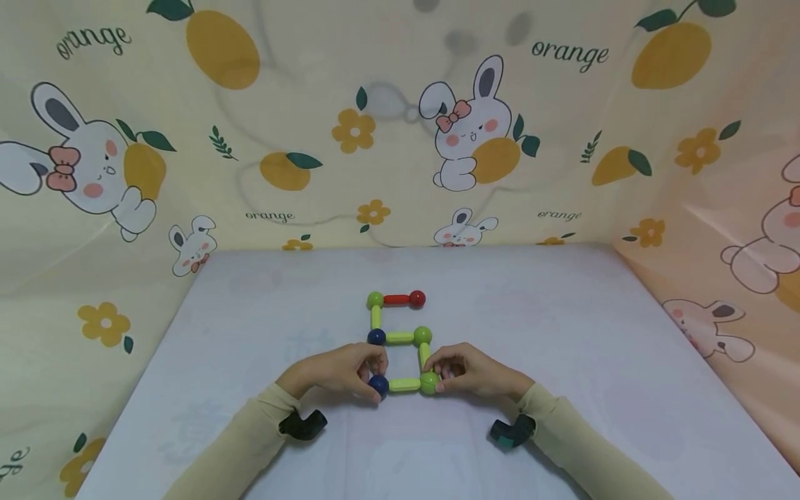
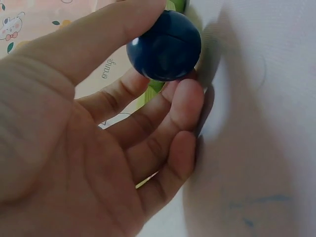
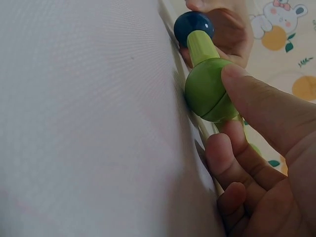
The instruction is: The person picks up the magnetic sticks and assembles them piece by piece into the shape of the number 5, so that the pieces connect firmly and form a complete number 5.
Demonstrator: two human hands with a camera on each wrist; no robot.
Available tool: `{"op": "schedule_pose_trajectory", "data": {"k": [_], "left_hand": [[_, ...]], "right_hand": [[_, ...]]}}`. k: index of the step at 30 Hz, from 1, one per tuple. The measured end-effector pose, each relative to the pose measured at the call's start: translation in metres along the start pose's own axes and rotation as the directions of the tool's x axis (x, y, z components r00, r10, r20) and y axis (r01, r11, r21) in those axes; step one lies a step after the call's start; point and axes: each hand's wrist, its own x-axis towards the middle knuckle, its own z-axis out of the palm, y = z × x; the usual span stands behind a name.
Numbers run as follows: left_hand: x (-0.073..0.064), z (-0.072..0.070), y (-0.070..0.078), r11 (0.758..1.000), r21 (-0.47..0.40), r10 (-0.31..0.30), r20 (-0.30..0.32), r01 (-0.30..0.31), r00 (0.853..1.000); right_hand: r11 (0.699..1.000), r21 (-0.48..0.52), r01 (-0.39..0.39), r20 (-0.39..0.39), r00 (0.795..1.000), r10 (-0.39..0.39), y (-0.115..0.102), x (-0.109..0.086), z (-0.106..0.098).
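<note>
Magnetic balls and short rods form a flat, angular figure on the table. My left hand (image 1: 350, 368) pinches the near-left dark blue ball (image 2: 165, 45) between thumb and fingers. My right hand (image 1: 478, 371) grips the near-right green ball (image 3: 210, 91), its thumb pressed on the ball's side. One light green rod (image 1: 405, 385) joins these two balls. Another green rod (image 1: 425, 355) runs from the right-hand ball to a farther green ball (image 1: 423, 335). Left fingers cover most of the figure's left side, below the upper dark blue ball (image 1: 376, 337).
Beyond the hands, the figure continues to a green ball (image 1: 375, 300), a red rod (image 1: 396, 300) and a red ball (image 1: 417, 299). A white cloth covers the table (image 1: 562, 312). Printed rabbit-and-orange fabric (image 1: 400, 139) rises behind and at both sides. Each wrist wears a black camera mount.
</note>
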Motion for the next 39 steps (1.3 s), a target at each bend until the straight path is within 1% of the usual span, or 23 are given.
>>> {"op": "schedule_pose_trajectory", "data": {"k": [7,17,20,24,33,39], "left_hand": [[0.0005,-0.0001,0.0006,1.0,-0.007,-0.004,-0.005,0.004,1.0],[-0.0011,0.0015,0.001,1.0,0.01,-0.022,-0.006,0.022,1.0],[-0.0025,0.0018,0.0024,0.999,0.016,-0.032,-0.011,0.032,0.999],[-0.003,0.0014,0.0038,0.999,0.03,-0.029,-0.015,0.029,0.999],[-0.0013,0.002,0.0031,0.999,0.027,-0.031,-0.022,0.032,0.999],[-0.0009,0.0019,0.0035,0.999,0.041,-0.033,-0.018,0.033,0.999]], "right_hand": [[1.0,-0.004,0.003,0.002,1.0,-0.003,0.0007,0.0,-0.0001],[1.0,-0.008,0.019,0.009,1.0,-0.019,0.0053,-0.0008,0.0005],[1.0,-0.006,0.014,0.011,1.0,-0.014,0.0057,-0.0004,0.0004],[1.0,-0.001,0.007,0.008,1.0,-0.007,0.0061,-0.0006,-0.0001],[0.999,-0.002,0.033,0.023,0.999,-0.033,0.0065,-0.0007,-0.0031],[0.999,0.005,0.045,0.024,0.999,-0.046,0.0066,-0.0015,-0.0034]]}}
